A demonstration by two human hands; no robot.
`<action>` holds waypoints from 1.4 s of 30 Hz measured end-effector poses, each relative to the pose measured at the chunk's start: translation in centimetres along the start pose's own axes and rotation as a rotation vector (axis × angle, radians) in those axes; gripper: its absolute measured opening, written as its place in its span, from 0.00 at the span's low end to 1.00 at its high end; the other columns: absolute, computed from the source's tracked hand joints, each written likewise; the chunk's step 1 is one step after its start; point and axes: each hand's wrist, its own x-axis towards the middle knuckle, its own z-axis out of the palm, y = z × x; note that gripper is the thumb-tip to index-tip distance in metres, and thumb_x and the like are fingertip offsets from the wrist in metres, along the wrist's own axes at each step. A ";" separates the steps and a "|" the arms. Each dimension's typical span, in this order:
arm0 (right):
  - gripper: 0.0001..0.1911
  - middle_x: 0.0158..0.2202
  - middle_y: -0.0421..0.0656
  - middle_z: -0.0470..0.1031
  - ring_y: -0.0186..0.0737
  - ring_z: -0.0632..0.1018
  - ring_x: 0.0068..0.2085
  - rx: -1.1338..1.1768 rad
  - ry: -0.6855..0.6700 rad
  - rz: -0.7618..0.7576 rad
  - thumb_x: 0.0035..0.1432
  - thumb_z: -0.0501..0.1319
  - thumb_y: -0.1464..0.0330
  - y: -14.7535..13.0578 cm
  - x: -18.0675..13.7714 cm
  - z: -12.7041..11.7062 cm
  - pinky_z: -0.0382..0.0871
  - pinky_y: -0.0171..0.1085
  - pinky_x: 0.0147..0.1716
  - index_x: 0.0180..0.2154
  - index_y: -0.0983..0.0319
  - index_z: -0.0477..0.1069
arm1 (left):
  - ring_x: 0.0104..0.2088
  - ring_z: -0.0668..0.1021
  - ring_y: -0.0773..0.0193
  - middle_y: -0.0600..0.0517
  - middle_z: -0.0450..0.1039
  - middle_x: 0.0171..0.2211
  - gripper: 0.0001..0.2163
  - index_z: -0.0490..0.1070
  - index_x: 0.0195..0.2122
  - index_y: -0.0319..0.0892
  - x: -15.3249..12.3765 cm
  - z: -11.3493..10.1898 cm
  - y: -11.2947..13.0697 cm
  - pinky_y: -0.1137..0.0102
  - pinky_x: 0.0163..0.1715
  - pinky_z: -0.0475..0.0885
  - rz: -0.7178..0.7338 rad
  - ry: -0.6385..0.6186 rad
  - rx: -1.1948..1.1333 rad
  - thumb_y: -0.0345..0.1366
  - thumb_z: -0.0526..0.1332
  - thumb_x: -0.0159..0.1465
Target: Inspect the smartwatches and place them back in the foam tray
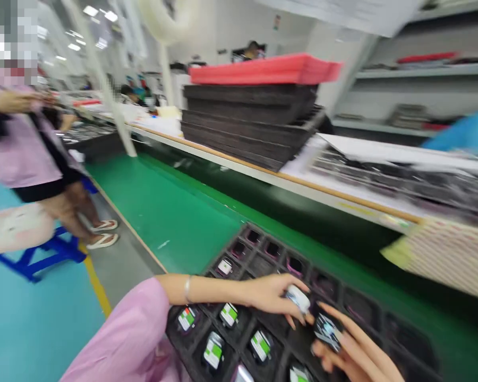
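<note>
Pinching white device in left hand, fingertips closed, long axis slanting down-right, just above black tray. Curling right hand around dark device, screen facing up, long axis tilting down-right, beside white device, above tray's green-labelled devices.

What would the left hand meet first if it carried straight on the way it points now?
Probably the glossy dark device held in the right hand, just beyond the white device in the left hand's own grip. Depth is unclear here, so the line could pass slightly beside it.
</note>
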 end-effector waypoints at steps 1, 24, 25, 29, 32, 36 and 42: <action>0.23 0.35 0.50 0.78 0.52 0.80 0.30 0.084 -0.003 0.074 0.55 0.63 0.56 -0.1 -1.3 0.0 0.75 0.46 0.26 0.51 0.57 0.71 | 0.31 0.78 0.61 0.49 0.73 0.32 0.25 0.63 0.49 0.38 -0.4 0.3 -0.2 0.67 0.28 0.75 0.013 0.007 -0.043 0.30 0.68 0.50; 0.24 0.40 0.50 0.78 0.44 0.82 0.27 0.300 -0.035 0.033 0.56 0.64 0.66 1.4 -3.4 0.3 0.74 0.34 0.19 0.53 0.64 0.63 | 0.42 0.76 0.58 0.49 0.72 0.41 0.20 0.65 0.48 0.41 -2.5 1.7 0.6 0.63 0.37 0.78 -0.035 -0.043 0.005 0.24 0.59 0.53; 0.24 0.39 0.50 0.78 0.43 0.81 0.26 0.280 -0.028 0.034 0.56 0.65 0.65 1.4 -3.4 0.4 0.74 0.34 0.19 0.53 0.65 0.63 | 0.42 0.76 0.59 0.49 0.72 0.41 0.19 0.65 0.48 0.41 -2.5 1.7 0.5 0.63 0.37 0.78 -0.033 -0.048 0.009 0.24 0.59 0.54; 0.28 0.39 0.48 0.77 0.42 0.81 0.28 0.222 -0.053 0.015 0.54 0.66 0.66 1.2 -3.5 0.5 0.75 0.33 0.21 0.55 0.64 0.61 | 0.42 0.76 0.60 0.49 0.71 0.41 0.19 0.64 0.48 0.41 -2.6 1.5 0.4 0.64 0.37 0.78 -0.022 -0.063 0.027 0.24 0.58 0.54; 0.37 0.45 0.49 0.75 0.42 0.81 0.35 0.175 -0.124 -0.011 0.52 0.68 0.70 1.1 -3.8 0.3 0.77 0.35 0.28 0.60 0.61 0.54 | 0.43 0.76 0.58 0.49 0.72 0.40 0.20 0.64 0.49 0.41 -2.5 1.3 0.7 0.63 0.38 0.77 -0.007 -0.055 0.024 0.25 0.58 0.55; 0.39 0.45 0.48 0.74 0.43 0.81 0.39 0.049 -0.198 -0.014 0.56 0.64 0.69 1.5 -4.0 -0.1 0.78 0.39 0.34 0.64 0.59 0.47 | 0.43 0.77 0.57 0.48 0.72 0.40 0.19 0.63 0.49 0.41 -2.5 1.1 1.1 0.61 0.39 0.77 -0.003 -0.036 0.013 0.27 0.60 0.56; 0.29 0.49 0.50 0.69 0.50 0.74 0.47 -0.731 -0.159 -0.259 0.53 0.64 0.73 1.9 -3.8 -0.5 0.72 0.49 0.47 0.57 0.59 0.63 | 0.39 0.79 0.59 0.49 0.72 0.38 0.16 0.64 0.48 0.41 -2.7 1.4 1.4 0.62 0.37 0.78 -0.044 -0.041 -0.002 0.37 0.63 0.60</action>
